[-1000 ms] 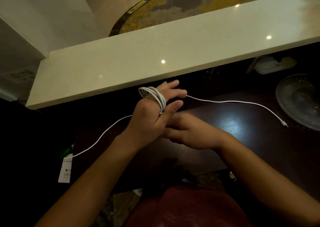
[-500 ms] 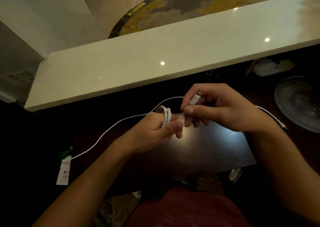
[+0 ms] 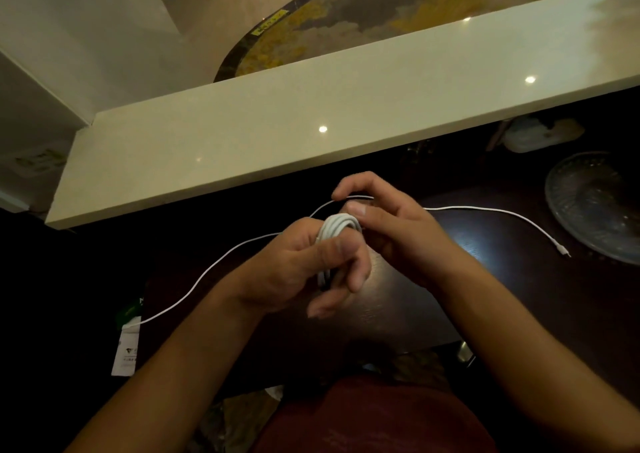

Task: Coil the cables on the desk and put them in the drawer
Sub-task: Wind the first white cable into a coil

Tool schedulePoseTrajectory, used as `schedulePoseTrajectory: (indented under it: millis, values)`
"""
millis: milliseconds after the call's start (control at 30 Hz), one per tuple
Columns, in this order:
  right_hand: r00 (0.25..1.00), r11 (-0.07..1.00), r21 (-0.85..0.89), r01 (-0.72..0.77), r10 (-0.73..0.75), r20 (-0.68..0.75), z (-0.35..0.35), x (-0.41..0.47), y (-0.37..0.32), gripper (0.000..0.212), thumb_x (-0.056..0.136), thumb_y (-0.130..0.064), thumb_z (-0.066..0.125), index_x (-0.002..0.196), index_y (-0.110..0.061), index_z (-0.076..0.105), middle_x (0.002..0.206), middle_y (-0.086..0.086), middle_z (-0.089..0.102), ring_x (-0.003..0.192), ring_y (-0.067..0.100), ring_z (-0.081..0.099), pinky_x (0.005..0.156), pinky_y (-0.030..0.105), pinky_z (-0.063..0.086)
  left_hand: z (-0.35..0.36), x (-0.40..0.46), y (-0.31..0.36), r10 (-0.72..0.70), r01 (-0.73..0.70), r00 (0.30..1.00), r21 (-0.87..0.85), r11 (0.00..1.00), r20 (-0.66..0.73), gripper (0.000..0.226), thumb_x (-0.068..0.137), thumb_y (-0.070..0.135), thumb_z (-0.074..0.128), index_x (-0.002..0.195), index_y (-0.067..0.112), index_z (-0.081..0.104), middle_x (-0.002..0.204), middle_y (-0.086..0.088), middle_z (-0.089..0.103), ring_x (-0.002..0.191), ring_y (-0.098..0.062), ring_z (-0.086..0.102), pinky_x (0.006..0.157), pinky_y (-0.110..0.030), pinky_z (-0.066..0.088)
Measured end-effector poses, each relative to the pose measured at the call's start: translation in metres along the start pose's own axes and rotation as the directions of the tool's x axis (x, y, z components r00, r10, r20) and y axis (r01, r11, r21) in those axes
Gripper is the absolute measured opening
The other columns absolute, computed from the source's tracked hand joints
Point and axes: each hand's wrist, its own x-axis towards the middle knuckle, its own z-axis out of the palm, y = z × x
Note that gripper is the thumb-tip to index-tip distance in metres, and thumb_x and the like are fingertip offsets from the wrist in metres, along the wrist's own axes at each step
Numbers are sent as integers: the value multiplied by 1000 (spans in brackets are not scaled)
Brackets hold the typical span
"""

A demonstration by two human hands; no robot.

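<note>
A white cable is wound into a small coil (image 3: 337,228) that my left hand (image 3: 304,269) grips above the dark desk (image 3: 398,314). My right hand (image 3: 391,224) touches the coil from the right, its fingertips pinched at the coil's top. A second white cable (image 3: 502,212) lies loose across the desk behind my hands, from a white adapter at the left edge to a small plug (image 3: 564,252) at the right. No drawer is visible.
A cream counter ledge (image 3: 311,117) overhangs the back of the desk. A glass dish (image 3: 595,207) sits at the right, with a pale object (image 3: 540,134) behind it. A white tag (image 3: 126,352) hangs at the desk's left edge.
The coil has come off my open left palm and is now pinched in my left fingers. My right hand rose with the cable's end, then came down onto the coil.
</note>
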Motion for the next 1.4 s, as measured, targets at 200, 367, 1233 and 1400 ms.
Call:
schedulePoseTrajectory:
  millis: [200, 367, 1233, 1400]
  values:
    - [999, 999, 15, 51, -51, -16, -2, -2, -9, 12, 94, -13, 56, 89, -16, 67, 74, 2, 63, 69, 11, 60, 67, 21, 51, -7, 0, 2, 25, -26, 992, -6, 1000, -120, 36, 100, 39, 54, 83, 9, 64, 48, -2, 59, 45, -24, 52, 60, -38, 43]
    - [993, 991, -90, 102, -106, -50, -3, -6, -9, 13, 96, -17, 57, 105, -11, 64, 79, -2, 66, 72, 10, 61, 70, 21, 50, -12, 0, -3, 37, 1, 898, 87, 996, -439, 41, 99, 43, 48, 74, 15, 64, 58, -8, 65, 64, -33, 59, 73, -32, 53]
    - [962, 891, -427, 151, -231, -142, -14, -5, -6, 12, 99, -10, 60, 107, -6, 69, 69, 21, 59, 57, 13, 53, 55, 22, 42, -32, -16, 6, 143, 64, 722, 271, 960, -677, 27, 93, 17, 49, 73, 11, 66, 74, -9, 63, 75, -24, 60, 66, -36, 46]
    - [943, 836, -520, 176, -294, -154, -14, -8, 1, 11, 98, -7, 62, 107, -6, 70, 79, -4, 70, 60, 6, 57, 57, 19, 45, -24, -23, 4, 90, 9, 781, 156, 988, -618, 31, 92, 12, 46, 81, 5, 74, 103, -20, 67, 98, -26, 62, 80, -38, 47]
